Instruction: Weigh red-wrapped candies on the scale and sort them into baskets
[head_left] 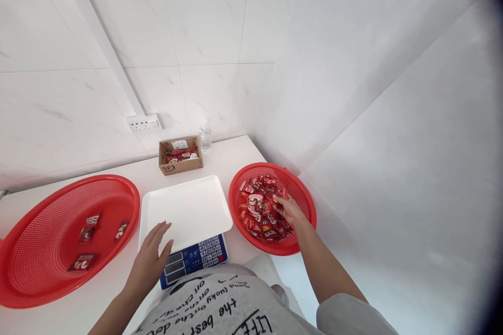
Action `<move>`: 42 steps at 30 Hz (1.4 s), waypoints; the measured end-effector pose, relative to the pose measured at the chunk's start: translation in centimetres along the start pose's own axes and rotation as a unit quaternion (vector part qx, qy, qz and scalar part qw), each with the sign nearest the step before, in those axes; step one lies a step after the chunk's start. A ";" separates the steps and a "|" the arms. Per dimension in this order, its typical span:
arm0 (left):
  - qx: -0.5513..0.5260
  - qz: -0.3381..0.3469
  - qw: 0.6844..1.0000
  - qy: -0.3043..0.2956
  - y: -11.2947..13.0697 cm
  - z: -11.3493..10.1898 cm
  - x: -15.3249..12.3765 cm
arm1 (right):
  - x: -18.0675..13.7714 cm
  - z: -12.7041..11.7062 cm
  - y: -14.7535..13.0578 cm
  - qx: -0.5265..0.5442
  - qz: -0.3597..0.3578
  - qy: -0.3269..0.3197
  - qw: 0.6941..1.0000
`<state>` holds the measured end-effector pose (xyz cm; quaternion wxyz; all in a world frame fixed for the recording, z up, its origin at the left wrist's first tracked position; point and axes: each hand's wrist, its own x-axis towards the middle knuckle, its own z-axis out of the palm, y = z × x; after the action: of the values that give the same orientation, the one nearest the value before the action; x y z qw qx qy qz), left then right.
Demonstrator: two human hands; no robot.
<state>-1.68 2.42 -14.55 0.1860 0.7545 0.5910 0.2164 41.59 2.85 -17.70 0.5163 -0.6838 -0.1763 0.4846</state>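
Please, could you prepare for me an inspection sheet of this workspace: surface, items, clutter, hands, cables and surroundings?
Surface: white table.
Items: scale with white tray; right basket heaped with red packets; left basket holding a few.
Clutter: box of red packets, clear container beside it.
Left hand: open, at the tray's near-left edge; contact unclear.
Right hand: in the right basket, at the packets; grip unclear.
Cables: nothing seen; trunking runs down to the socket.
Surroundings: white wall behind the table.

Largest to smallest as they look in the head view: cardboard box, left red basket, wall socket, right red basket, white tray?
1. Left red basket
2. Right red basket and white tray: too alike to rank
3. Cardboard box
4. Wall socket
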 end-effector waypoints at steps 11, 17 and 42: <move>-0.013 0.007 1.000 0.004 0.0 0.3 0.1 | -0.2 0.5 0.0 -0.025 0.026 -0.009 0.999; -0.048 -0.010 0.999 -0.019 1.1 0.1 0.4 | -2.2 2.0 -0.8 -0.083 0.006 -0.032 0.996; -0.531 -0.218 0.789 -0.219 9.6 -0.2 2.7 | -12.4 14.6 -0.6 -0.257 -0.078 -0.482 0.834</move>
<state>6.52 2.85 -8.92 0.7239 0.4148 0.4753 0.2791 23.60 1.67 -11.19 0.2077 -0.4556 -0.5733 0.6485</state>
